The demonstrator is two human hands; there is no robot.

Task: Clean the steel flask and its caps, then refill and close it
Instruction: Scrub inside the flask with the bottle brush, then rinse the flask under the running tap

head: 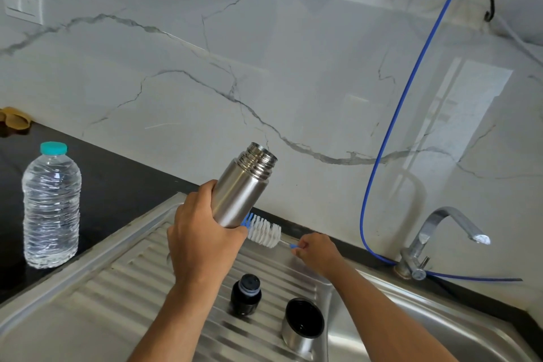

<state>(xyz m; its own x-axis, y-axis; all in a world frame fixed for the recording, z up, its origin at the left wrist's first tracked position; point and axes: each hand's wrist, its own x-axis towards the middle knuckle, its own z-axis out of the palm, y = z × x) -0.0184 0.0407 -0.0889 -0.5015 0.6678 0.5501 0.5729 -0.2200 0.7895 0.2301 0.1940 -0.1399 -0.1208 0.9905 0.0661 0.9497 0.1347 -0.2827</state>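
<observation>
The left hand (202,232) grips the steel flask (242,188), uncapped, mouth tilted toward 1 o'clock above the drainboard (123,282). The right hand (316,250) pinches the bottle brush (264,231) handle. Risk: a thin pinch may let the brush slip; both caps (246,294) stand at 6 o'clock, exposed to knocks.

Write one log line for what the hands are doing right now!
left hand: holds flask | right hand: pinches brush handle | caps: on drainboard

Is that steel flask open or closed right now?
Open. The steel flask shows a bare threaded neck, and its black stopper and cup cap sit on the drainboard.
</observation>
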